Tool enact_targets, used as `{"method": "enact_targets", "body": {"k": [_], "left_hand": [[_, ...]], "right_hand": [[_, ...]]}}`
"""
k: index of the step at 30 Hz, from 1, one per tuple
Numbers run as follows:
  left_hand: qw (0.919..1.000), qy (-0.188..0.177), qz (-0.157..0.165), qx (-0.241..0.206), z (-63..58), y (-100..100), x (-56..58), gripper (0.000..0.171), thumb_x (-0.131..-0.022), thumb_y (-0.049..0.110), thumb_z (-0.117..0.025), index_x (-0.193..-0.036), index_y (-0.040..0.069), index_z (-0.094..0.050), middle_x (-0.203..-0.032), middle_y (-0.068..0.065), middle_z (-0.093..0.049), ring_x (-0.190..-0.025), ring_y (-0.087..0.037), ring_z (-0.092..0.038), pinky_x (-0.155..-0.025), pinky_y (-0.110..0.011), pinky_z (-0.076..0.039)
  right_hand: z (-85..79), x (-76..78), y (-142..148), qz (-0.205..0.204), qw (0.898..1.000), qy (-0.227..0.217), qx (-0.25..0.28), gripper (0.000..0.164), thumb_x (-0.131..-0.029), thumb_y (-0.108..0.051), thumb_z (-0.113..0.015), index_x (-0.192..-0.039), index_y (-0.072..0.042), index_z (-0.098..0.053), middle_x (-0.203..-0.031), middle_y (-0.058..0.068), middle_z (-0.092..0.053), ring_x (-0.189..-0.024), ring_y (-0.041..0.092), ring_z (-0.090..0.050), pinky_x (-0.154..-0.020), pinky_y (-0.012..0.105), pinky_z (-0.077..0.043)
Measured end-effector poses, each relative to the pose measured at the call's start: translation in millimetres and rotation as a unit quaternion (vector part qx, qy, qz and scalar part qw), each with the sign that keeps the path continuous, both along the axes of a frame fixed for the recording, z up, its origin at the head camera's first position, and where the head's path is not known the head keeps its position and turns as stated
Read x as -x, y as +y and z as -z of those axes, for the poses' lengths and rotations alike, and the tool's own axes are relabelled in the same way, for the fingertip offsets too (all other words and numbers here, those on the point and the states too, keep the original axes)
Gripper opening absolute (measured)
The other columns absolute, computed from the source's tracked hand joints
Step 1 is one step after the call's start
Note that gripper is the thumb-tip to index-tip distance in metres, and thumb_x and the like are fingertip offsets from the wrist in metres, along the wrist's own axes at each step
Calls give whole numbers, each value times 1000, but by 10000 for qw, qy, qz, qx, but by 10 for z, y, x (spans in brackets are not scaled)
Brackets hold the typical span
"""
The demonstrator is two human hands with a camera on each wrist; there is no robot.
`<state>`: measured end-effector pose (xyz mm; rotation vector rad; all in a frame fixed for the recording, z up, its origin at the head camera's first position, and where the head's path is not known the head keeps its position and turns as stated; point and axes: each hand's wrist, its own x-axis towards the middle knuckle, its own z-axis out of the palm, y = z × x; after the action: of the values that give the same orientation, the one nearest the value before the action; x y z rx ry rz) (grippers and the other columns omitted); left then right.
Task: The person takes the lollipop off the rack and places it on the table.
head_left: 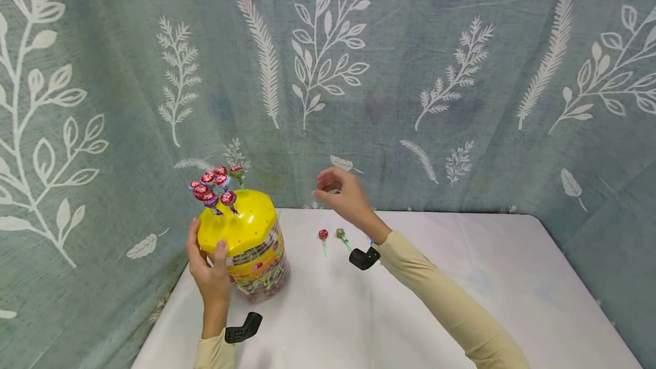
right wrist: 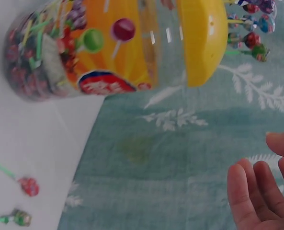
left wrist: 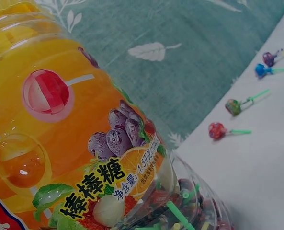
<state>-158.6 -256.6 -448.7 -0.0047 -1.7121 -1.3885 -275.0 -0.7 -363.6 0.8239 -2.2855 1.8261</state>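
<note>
One grey-green, leaf-printed cloth backdrop (head_left: 379,130) hangs behind one white table (head_left: 318,323). One clear plastic jar (head_left: 258,263) stands table-left, under one many-sided yellow plastic lid (head_left: 253,224). The left hand (head_left: 209,272) grips the lid's edge; the right hand (head_left: 345,195) hovers, thumb and fingers parted. At least eight wrapped lollipops (head_left: 201,192) stick up from the lid; four more, red (left wrist: 217,130), green (left wrist: 233,107), blue (left wrist: 260,71), purple (left wrist: 269,59), lie on the table.

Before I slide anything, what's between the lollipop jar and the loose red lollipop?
In the head view, bare white tabletop separates lollipop jar and red lollipop.
</note>
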Motion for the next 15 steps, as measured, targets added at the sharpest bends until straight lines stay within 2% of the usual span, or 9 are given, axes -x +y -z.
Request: {"method": "enact_targets", "body": {"k": [5,11,15], "left_hand": [[10000,-11,15,8,-97,87,-75,64,-84,13,-48,-146,5,-32,-142,-10,-40,-113,-16,-46,-91,-20,-40],[10000,21,-30,-8,-107,99,-91,64,-85,13,-48,-146,3,-32,-142,-12,-41,-114,-16,-46,-93,-21,-39],[9999,140,34,48,-93,75,-66,64,-85,13,-48,-145,2,-32,-142,-14,-40,-116,-17,-46,-94,-22,-39]], "right_hand": [[-99,17,-194,-198,9998,-15,14,24,-85,-9,-69,-108,-9,-61,-99,10,-64,-88,19,-63,-74,31,-51],[-196,38,-457,-514,9987,-53,-24,27,-85,-13,-69,-111,-10,-60,-103,12,-64,-89,18,-62,-76,29,-50],[-263,52,-624,-534,9985,8,-122,29,-85,-16,-70,-111,-13,-59,-101,5,-63,-89,17,-61,-75,29,-50]]}}
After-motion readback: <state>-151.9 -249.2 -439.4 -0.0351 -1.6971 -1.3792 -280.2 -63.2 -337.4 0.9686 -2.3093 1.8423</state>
